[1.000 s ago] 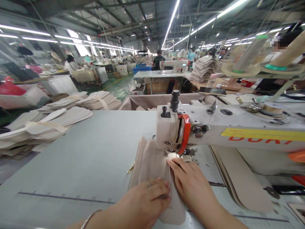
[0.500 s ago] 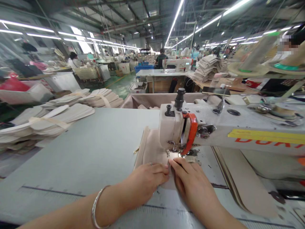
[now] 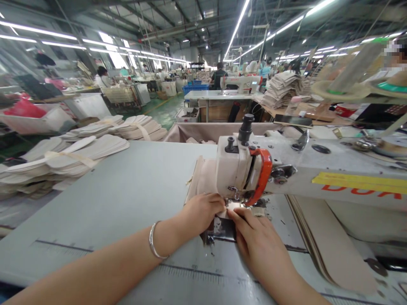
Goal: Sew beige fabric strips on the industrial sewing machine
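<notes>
A pale beige fabric piece (image 3: pixel 205 176) lies on the machine bed, with its near end under the head of the sewing machine (image 3: pixel 233 169). My left hand (image 3: pixel 203 212), a silver bangle on its wrist, is closed on the fabric's near edge, left of the presser foot. My right hand (image 3: pixel 257 233) pinches the same edge just right of it, close to the needle area. The two hands' fingertips nearly meet. A small gold-coloured zipper pull (image 3: pixel 189 181) sticks out from the fabric's left side. The needle itself is hidden.
Stacked beige panels (image 3: pixel 337 245) lie right of my right hand, beneath the machine arm. Tied bundles of panels (image 3: pixel 85 156) stand beyond the table's left edge. A fabric-lined bin (image 3: pixel 193 132) sits behind the table (image 3: pixel 143 182). Other people work farther back.
The fabric has moved forward under the machine head, baring the dark metal plate in front. My left hand has moved forward with it; my right hand stays close to the needle area.
</notes>
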A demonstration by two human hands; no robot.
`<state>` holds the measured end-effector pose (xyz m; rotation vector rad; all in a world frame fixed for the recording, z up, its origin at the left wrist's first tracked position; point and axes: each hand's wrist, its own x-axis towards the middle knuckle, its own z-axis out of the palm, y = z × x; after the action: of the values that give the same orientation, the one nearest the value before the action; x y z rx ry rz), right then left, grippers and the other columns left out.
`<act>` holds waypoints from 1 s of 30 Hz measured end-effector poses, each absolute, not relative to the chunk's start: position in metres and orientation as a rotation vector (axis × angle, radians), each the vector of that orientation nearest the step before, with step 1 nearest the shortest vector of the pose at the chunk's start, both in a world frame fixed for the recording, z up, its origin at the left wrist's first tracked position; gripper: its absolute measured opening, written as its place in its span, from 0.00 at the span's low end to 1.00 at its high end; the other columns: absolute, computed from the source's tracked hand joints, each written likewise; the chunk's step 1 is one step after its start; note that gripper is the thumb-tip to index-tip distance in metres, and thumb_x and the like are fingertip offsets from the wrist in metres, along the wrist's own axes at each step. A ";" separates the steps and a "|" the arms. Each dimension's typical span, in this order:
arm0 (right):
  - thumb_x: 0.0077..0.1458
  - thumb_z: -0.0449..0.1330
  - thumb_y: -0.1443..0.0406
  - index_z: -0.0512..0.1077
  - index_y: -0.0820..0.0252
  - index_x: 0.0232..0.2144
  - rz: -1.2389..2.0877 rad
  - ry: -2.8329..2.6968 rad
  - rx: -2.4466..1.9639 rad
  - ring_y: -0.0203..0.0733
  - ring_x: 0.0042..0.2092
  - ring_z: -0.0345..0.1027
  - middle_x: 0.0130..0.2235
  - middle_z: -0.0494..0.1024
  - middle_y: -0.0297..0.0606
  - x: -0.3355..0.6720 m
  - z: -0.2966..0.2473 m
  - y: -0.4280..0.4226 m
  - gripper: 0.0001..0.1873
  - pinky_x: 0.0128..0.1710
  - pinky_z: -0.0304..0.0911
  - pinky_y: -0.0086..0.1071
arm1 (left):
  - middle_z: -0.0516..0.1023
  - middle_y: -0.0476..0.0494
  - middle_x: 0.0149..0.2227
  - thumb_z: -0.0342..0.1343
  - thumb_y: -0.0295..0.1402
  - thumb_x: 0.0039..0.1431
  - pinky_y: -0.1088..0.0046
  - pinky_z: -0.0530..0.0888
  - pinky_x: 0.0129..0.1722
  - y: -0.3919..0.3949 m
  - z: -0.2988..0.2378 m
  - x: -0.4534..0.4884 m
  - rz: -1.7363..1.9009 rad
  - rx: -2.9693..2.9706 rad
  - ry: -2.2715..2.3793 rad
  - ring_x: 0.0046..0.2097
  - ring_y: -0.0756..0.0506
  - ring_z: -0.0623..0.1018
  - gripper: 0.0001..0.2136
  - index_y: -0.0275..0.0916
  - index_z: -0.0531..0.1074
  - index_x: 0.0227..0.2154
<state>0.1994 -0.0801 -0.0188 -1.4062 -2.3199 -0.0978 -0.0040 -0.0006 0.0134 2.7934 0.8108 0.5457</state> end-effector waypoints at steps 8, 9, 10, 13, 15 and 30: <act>0.62 0.50 0.72 0.63 0.62 0.60 -0.073 -2.325 -1.430 0.54 0.51 0.62 0.56 0.68 0.45 0.197 -0.021 -0.076 0.25 0.51 0.60 0.48 | 0.80 0.46 0.42 0.50 0.20 0.62 0.70 0.74 0.51 0.006 0.009 0.000 0.684 2.745 0.935 0.46 0.46 0.78 0.12 0.39 0.77 0.38; 0.61 0.50 0.72 0.63 0.62 0.60 -0.062 -2.323 -1.434 0.53 0.51 0.62 0.57 0.67 0.44 0.196 -0.020 -0.076 0.25 0.51 0.60 0.47 | 0.80 0.47 0.42 0.50 0.20 0.62 0.70 0.74 0.50 0.007 0.009 0.000 0.692 2.735 0.953 0.46 0.46 0.79 0.13 0.40 0.77 0.38; 0.61 0.50 0.72 0.63 0.62 0.60 -0.053 -2.318 -1.438 0.53 0.51 0.62 0.57 0.67 0.44 0.196 -0.019 -0.076 0.25 0.50 0.60 0.47 | 0.81 0.47 0.42 0.49 0.20 0.62 0.70 0.75 0.49 0.007 0.008 0.000 0.692 2.728 0.969 0.45 0.46 0.79 0.13 0.40 0.77 0.38; 0.60 0.51 0.73 0.64 0.62 0.60 -0.036 -2.295 -1.453 0.52 0.49 0.62 0.57 0.67 0.44 0.193 -0.016 -0.076 0.25 0.49 0.60 0.45 | 0.80 0.47 0.42 0.48 0.20 0.63 0.70 0.75 0.48 0.008 0.005 -0.001 0.671 2.732 0.991 0.44 0.46 0.79 0.14 0.40 0.78 0.37; 0.59 0.52 0.74 0.64 0.62 0.59 -0.022 -2.284 -1.465 0.51 0.49 0.62 0.56 0.68 0.44 0.192 -0.015 -0.077 0.26 0.50 0.60 0.45 | 0.80 0.46 0.42 0.48 0.20 0.63 0.70 0.75 0.48 0.009 0.001 -0.002 0.659 2.736 1.008 0.44 0.46 0.79 0.14 0.40 0.78 0.38; 0.62 0.56 0.72 0.73 0.53 0.46 0.143 -2.160 -1.492 0.41 0.47 0.66 0.44 0.75 0.34 0.206 0.010 -0.099 0.13 0.50 0.61 0.36 | 0.81 0.46 0.41 0.46 0.25 0.63 0.72 0.78 0.44 0.009 -0.005 -0.009 0.792 2.704 1.034 0.42 0.47 0.81 0.15 0.43 0.79 0.39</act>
<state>0.2064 -0.0993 0.0097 -1.4923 -2.1603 0.1430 -0.0090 0.0085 -0.0052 2.7039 1.0336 0.7920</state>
